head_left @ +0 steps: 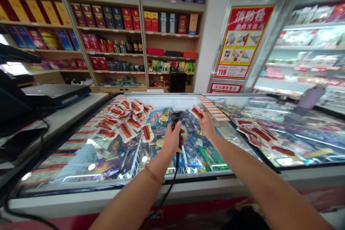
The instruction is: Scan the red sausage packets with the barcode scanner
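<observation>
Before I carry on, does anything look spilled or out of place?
No spill shows. The packets on the left look untidy: they overlap at mixed angles in a loose heap on the freezer's glass top.

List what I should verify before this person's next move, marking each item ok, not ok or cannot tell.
1. Scanner in hand: ok, the left hand is wrapped around its handle.
2. Packet in hand: ok, the right hand holds it by its near edge.
3. Scanner and packet apart: ok, a gap shows between them.
4. Label facing the scanner: cannot tell, the packet is too small in the view to read.
5. Cable free of snags: cannot tell, it hangs from the handle between the forearms, but its whole run is not visible.
6. Held packet separate from the left-hand pile: ok, the pile lies well away on the freezer glass.
</observation>
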A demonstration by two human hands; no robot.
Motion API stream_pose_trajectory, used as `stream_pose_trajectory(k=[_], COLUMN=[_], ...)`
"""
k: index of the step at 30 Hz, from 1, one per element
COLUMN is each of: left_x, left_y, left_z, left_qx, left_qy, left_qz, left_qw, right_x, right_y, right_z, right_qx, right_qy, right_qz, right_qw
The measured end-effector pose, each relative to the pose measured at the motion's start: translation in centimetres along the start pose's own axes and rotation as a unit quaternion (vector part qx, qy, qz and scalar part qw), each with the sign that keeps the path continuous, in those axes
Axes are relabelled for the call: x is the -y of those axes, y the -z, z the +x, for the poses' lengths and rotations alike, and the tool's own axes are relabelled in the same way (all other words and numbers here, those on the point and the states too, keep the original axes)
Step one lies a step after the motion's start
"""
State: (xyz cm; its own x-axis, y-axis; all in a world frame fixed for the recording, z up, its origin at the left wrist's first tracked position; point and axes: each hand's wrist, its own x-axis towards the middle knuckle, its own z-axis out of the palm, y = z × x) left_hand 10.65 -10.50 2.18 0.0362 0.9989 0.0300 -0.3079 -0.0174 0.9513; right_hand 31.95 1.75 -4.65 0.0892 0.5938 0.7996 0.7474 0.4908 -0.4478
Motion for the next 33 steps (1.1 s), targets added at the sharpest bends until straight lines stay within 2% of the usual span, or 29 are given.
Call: stream_pose_trajectory(k=[2, 4, 7, 9, 14, 17, 19, 23, 26, 29, 33], left_x=[-2.3, -4.7, -7.8, -9.3, -12.0, -13.0, -13.3, -13.3, -12.5, -11.1, -8.2], left_y=[0.8, 2.3, 5.7, 8.3, 13.9, 16.2, 17.1, 17.1, 15.7, 13.3, 8.9], left_z=[-0.5, -0.9, -1.3, -1.7, -3.0, -3.6, -3.9, -3.9, -3.2, -2.2, -0.8], left_qx=[-0.027, -0.05, -0.087, -0.108, -0.185, -0.215, -0.225, -0.22, -0.199, -0.171, -0.114], left_qy=[0.01, -0.014, -0.066, -0.074, -0.097, -0.113, -0.112, -0.105, -0.109, -0.091, -0.049], left_qz=[-0.032, -0.054, -0.059, -0.052, -0.05, -0.05, -0.05, -0.046, -0.052, -0.065, -0.062], left_qw=[0.999, 0.997, 0.992, 0.99, 0.977, 0.969, 0.967, 0.969, 0.972, 0.979, 0.99], right_x=[1.6, 4.4, 10.5, 15.1, 24.9, 28.5, 29.7, 29.4, 26.8, 22.2, 13.1], right_y=[-0.5, -1.8, -5.2, -8.1, -15.3, -18.4, -19.7, -20.0, -18.3, -14.9, -7.8], right_z=[1.0, 2.5, 4.9, 6.2, 7.7, 7.6, 7.4, 7.0, 6.9, 6.5, 4.7], right_qx=[0.018, 0.031, 0.053, 0.083, 0.15, 0.183, 0.219, 0.263, 0.24, 0.198, 0.139], right_qy=[0.01, 0.029, 0.055, 0.073, 0.084, 0.071, 0.062, 0.057, 0.07, 0.083, 0.048], right_qz=[0.005, 0.018, 0.043, 0.054, 0.044, 0.024, 0.016, 0.029, 0.033, 0.023, -0.023], right_qw=[1.0, 0.999, 0.996, 0.992, 0.984, 0.98, 0.974, 0.963, 0.968, 0.976, 0.989])
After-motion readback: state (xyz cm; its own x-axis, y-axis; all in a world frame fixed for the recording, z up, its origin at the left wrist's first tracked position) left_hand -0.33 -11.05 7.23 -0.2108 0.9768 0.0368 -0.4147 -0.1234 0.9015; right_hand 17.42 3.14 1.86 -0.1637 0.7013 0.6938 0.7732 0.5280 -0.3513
